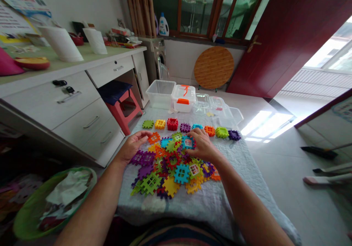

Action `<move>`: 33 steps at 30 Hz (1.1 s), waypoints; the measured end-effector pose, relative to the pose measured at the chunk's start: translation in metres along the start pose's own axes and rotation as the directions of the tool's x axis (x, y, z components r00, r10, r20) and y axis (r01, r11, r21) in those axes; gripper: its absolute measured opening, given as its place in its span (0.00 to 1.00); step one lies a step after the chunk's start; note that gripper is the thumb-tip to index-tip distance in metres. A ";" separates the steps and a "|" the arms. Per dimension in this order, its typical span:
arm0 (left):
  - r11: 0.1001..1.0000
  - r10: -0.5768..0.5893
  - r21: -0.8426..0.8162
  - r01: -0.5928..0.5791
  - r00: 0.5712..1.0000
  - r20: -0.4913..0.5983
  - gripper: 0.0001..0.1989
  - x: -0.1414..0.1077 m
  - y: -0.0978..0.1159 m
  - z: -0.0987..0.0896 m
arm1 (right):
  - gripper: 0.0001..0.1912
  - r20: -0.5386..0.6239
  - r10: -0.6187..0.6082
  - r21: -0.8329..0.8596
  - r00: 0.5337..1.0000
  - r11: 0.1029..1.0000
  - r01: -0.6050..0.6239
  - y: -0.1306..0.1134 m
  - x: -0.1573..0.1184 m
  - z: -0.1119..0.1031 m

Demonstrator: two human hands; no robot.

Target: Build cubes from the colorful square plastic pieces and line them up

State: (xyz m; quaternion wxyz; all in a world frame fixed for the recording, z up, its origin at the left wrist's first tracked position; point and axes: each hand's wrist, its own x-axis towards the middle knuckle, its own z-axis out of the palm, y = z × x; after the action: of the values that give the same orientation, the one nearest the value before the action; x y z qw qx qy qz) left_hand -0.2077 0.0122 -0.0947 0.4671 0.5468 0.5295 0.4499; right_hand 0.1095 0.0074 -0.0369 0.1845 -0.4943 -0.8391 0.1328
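Observation:
My left hand (134,144) pinches the edge of an orange interlocking window tile (154,138) between thumb and fingertips. Thumb and fingers of my right hand (202,144) curve around a light-blue window tile (188,142). Below both hands spreads a loose heap of notched plastic tiles, with a blue one (182,173), a yellow one (171,186), a green one (151,183) and purple ones (143,158) among them. Behind the heap runs a row of blocks sorted by colour, including a red cube (172,124), a green stack (221,131) and a dark purple stack (234,134).
A clear bin (161,95), a lidded box with orange clips (183,98) and clear lids (202,100) stand at the table's far end. The table wears a pale cloth (242,187). A pink stool (121,106) and a green basket (23,216) are on the left.

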 end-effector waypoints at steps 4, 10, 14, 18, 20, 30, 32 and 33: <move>1.000 -0.019 -0.009 0.019 1.000 -0.021 0.26 -0.003 0.009 0.002 | 0.25 -0.038 0.145 -0.115 0.989 0.982 -0.148 0.044 0.027 -0.025; 1.000 0.005 0.022 -0.004 1.000 -0.029 0.24 -0.003 0.006 0.001 | 0.27 0.089 0.226 -0.250 0.970 0.948 -0.198 0.084 0.061 -0.027; 1.000 -0.015 -0.002 0.014 0.999 -0.041 0.24 -0.002 0.000 0.001 | 0.27 0.141 0.214 -0.299 0.967 0.940 -0.164 0.083 0.066 -0.018; 0.999 0.032 0.021 -0.031 0.996 -0.077 0.24 0.000 -0.007 -0.001 | 0.26 0.179 0.232 -0.337 0.956 0.928 -0.162 0.081 0.067 -0.014; 0.991 0.096 0.107 -0.083 0.987 -0.129 0.25 0.000 -0.009 -0.003 | 0.27 0.187 0.245 -0.342 0.951 0.924 -0.170 0.080 0.067 -0.016; 0.878 0.112 0.470 -0.091 0.994 -0.017 0.25 0.000 -0.004 0.001 | 0.08 0.040 0.091 -0.060 0.995 0.994 -0.088 0.037 0.017 -0.020; 0.878 0.114 0.467 -0.101 0.993 -0.001 0.26 0.000 -0.004 0.001 | 0.10 0.050 0.115 -0.059 0.992 0.992 -0.112 0.030 0.008 -0.011; 0.879 0.116 0.465 -0.103 0.993 0.000 0.26 0.000 -0.004 0.001 | 0.11 0.047 0.124 -0.060 0.991 0.991 -0.121 0.028 0.005 -0.006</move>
State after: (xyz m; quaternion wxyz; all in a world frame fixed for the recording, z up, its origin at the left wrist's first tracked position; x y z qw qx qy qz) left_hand -0.2072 0.0121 -0.0991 0.2894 0.6653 0.5965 0.3432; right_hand 0.1316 0.0256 -0.0418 0.1405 -0.5463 -0.8151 0.1323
